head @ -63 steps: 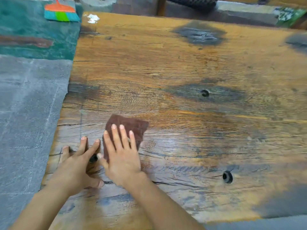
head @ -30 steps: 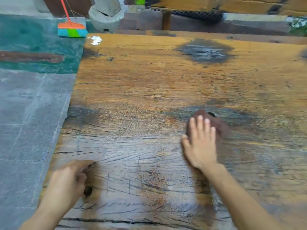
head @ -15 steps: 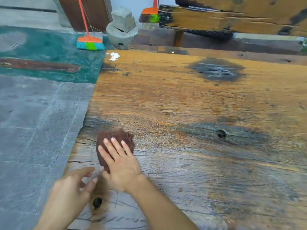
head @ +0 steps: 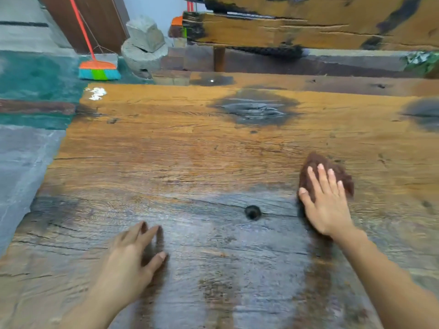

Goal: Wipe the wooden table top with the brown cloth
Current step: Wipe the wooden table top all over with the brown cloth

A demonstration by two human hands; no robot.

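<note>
The wooden table top [head: 180, 148] fills most of the view, orange-brown with dark grey patches and a wet sheen near me. My right hand [head: 326, 205] lies flat on the bunched brown cloth [head: 317, 162], pressing it onto the wood right of the middle; the cloth sticks out beyond my fingertips. My left hand [head: 129, 260] rests on the table at the lower left, fingers spread, holding nothing. A small round hole [head: 253, 212] lies in the wood between my two hands.
The table's left edge drops to a grey and green floor [head: 21, 162]. An orange broom [head: 98, 70] and a stone block [head: 145, 46] stand beyond the far left corner. Heavy wooden planks [head: 308, 29] lie behind the far edge. A white smear [head: 96, 93] marks the far left corner.
My right hand has swept the cloth from the left edge to the right of the round hole. My left hand has shifted right along the near part. The view has tilted up.
</note>
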